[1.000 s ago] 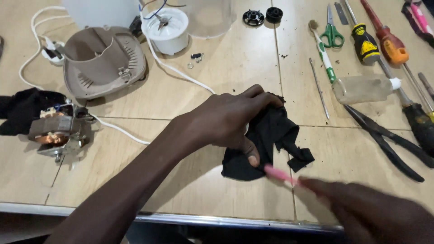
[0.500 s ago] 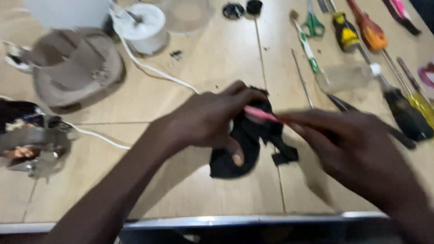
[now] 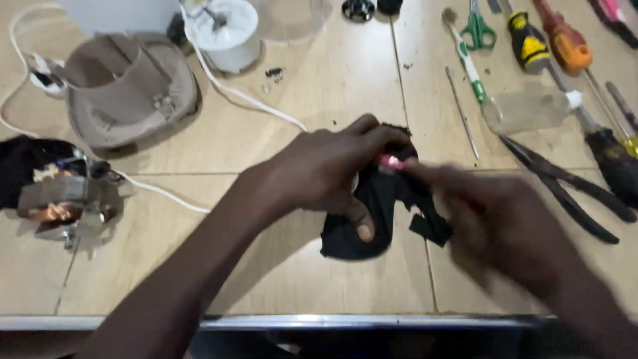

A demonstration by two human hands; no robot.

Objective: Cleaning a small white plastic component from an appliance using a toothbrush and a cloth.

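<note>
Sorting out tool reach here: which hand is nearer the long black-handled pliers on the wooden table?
Right. The right hand lies just beside the long black-handled pliers, to their left. The left hand rests farther left, on the black cloth.

The left hand (image 3: 325,176) presses on a black cloth (image 3: 372,219) lying at the centre of the wooden tabletop (image 3: 292,279), thumb pinning its lower edge. The right hand (image 3: 505,226), blurred, comes in from four o'clock and holds a small pink object (image 3: 389,161) against the cloth's top. At ten o'clock sits a beige appliance housing (image 3: 126,93), at nine o'clock a bare electric motor (image 3: 63,203), and a white cord (image 3: 246,100) runs between them. At two o'clock lie black pliers (image 3: 565,186), screwdrivers (image 3: 558,46) and green-handled scissors (image 3: 477,30).
</note>
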